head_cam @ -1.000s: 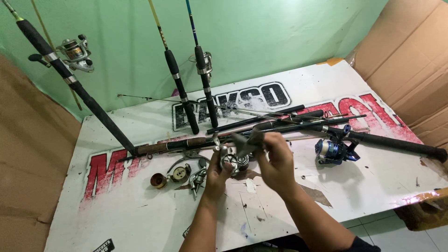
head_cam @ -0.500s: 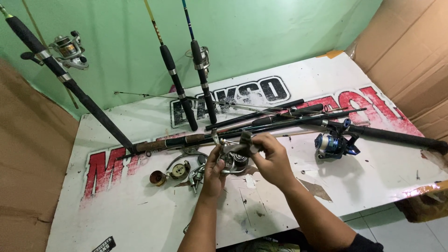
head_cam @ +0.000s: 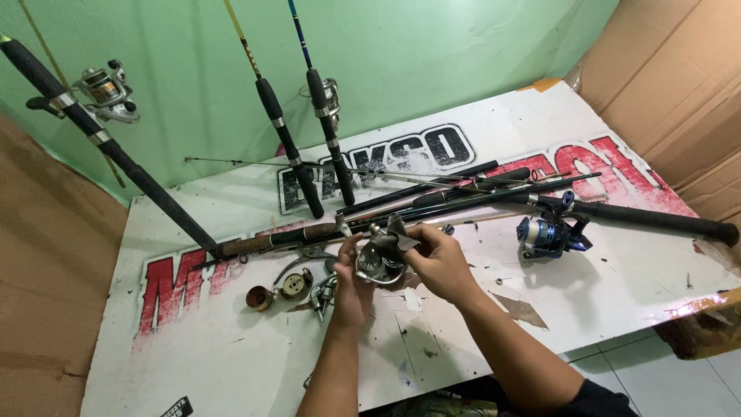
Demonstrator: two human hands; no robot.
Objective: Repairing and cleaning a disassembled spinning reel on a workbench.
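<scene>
Both of my hands hold a silver fishing reel body (head_cam: 381, 257) just above the white board. My left hand (head_cam: 349, 279) cups it from below and the left. My right hand (head_cam: 440, 259) grips its upper right side, fingers on the grey part at the top. Loose reel parts (head_cam: 289, 289), one a brass-coloured spool, lie on the board just left of my left hand. A brown-handled rod (head_cam: 278, 238) lies directly behind the reel.
A blue spinning reel (head_cam: 549, 234) on a black rod (head_cam: 641, 218) lies to the right. Several thin rods (head_cam: 463, 193) lie across the white printed board (head_cam: 231, 355). Three rods lean on the green wall, one carrying a silver reel (head_cam: 104, 89). Cardboard stands on both sides.
The hands stay on the reel, turning it slightly; my right hand's fingers have shifted onto its top. The view has moved a little.
</scene>
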